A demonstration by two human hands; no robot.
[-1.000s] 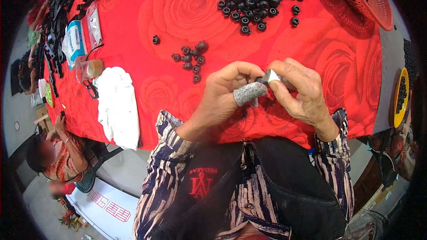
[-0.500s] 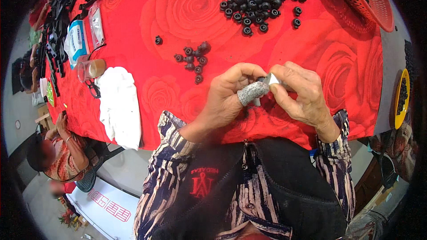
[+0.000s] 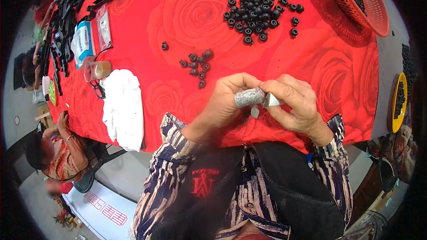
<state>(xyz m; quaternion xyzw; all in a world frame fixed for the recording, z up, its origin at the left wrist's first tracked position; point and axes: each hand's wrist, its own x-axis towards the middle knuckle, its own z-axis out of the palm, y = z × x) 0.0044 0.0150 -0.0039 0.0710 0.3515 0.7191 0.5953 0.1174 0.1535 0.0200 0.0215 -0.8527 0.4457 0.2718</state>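
Over the near part of the red tablecloth (image 3: 191, 115), my two hands meet with fingertips together. My left hand (image 3: 224, 100) is closed, and a grey speckled sleeve (image 3: 249, 98) covers its thumb. Whatever its fingers hold is hidden behind that sleeve. My right hand (image 3: 296, 102) pinches a small white and silver piece (image 3: 271, 100), its kind unclear, against the sleeve's end. A pale flat tip (image 3: 255, 112) shows below the sleeve. Beyond my left hand lie several small round black plastic parts (image 3: 194, 65), each with a hole. A larger pile of the same parts (image 3: 253, 11) sits farther off.
Black strips (image 3: 55, 49), a blue-white packet (image 3: 83, 42), a clear cup (image 3: 98, 70) and a white cloth (image 3: 122, 111) lie at left. A red basket (image 3: 378, 13) stands far right, near a yellow plate (image 3: 401, 84) of black pieces. Another person (image 3: 62, 151) sits at lower left.
Both hands have shifted slightly down and tilted, and the white and silver piece has moved lower beside the speckled sleeve. The whole view has shifted a little; the table things stay put.
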